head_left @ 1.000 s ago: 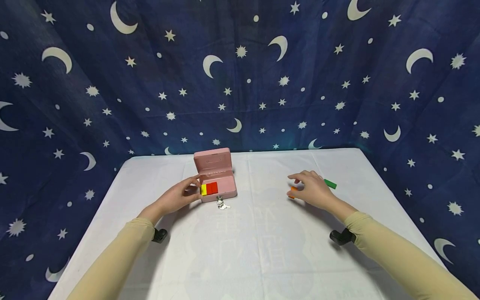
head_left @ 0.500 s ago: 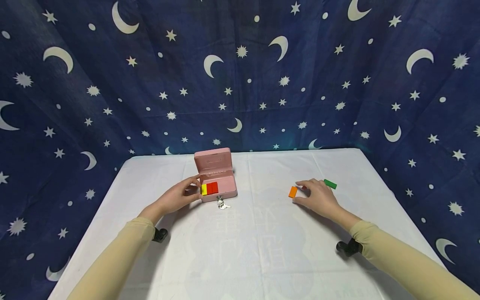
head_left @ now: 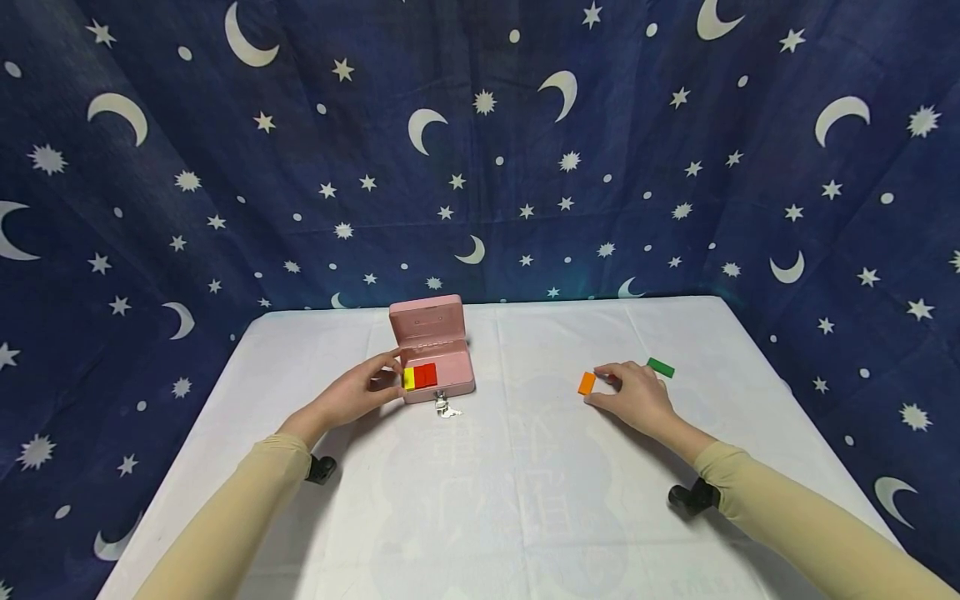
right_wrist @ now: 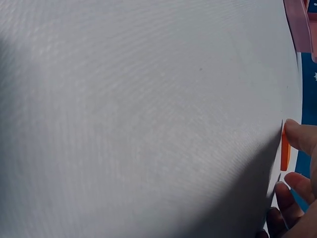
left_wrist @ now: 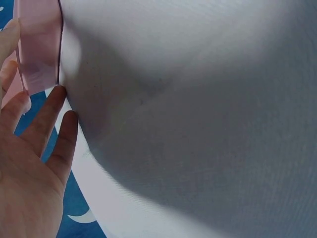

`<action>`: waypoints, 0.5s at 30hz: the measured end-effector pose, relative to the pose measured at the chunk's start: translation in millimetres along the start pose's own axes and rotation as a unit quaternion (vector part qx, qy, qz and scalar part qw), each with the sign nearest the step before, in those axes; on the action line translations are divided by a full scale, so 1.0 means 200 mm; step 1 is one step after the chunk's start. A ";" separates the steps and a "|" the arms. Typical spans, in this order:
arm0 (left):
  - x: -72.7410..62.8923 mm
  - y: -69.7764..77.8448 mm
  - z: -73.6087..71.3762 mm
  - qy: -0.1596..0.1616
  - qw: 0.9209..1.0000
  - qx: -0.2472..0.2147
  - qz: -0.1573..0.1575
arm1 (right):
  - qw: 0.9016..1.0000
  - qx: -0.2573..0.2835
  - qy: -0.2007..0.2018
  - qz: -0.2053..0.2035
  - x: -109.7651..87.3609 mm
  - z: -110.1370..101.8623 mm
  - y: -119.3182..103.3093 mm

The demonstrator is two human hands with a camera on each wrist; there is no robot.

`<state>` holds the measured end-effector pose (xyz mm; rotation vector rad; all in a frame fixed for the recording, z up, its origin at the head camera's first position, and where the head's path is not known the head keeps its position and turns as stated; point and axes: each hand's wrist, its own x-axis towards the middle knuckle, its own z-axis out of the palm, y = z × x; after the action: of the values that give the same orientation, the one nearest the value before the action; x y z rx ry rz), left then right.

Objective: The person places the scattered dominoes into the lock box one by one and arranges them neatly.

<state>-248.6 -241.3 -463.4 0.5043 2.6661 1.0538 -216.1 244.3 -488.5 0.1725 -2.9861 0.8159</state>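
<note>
The orange block (head_left: 587, 383) lies on the white cloth (head_left: 480, 508) between the tips of my right hand (head_left: 636, 397), tilted a little; my thumb is at its near end and my forefinger by its far end, both loosely bent and held apart rather than clenched; in the right wrist view the thumb overlaps one end of the block, while a small gap shows between its other end and the finger; whether the thumb presses on it I cannot tell.

Just beyond my right knuckles lies the green block (head_left: 660, 367), on the cloth as well; well over to the left stands the pink box (head_left: 457, 367), its lid (head_left: 427, 321) raised at the back; my left hand (head_left: 352, 397) rests at the box's left end, its fingers loose and spread; inside, a yellow block (head_left: 408, 378) sits at the left with red blocks (head_left: 425, 375) right beside it; silvery keys (head_left: 448, 411) lie at the front by the latch.

Beige sleeves (head_left: 795, 512) cover my arms, a black device (head_left: 692, 497) below each wrist; behind everything hangs a dark blue curtain (head_left: 495, 50) with pale moons and stars.
</note>
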 end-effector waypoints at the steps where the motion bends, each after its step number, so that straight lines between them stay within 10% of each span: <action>1: 0.00 0.00 0.00 0.000 1.000 0.001 0.002 | 1.000 0.002 0.000 0.002 0.00 0.00 0.00; 15: -0.01 0.00 0.00 -0.002 1.000 -0.001 0.006 | 0.999 0.020 -0.002 0.025 0.00 0.01 0.00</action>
<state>-247.6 -242.1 -462.9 0.5227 2.6628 1.0571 -215.9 244.0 -491.0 0.1013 -2.9909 0.8823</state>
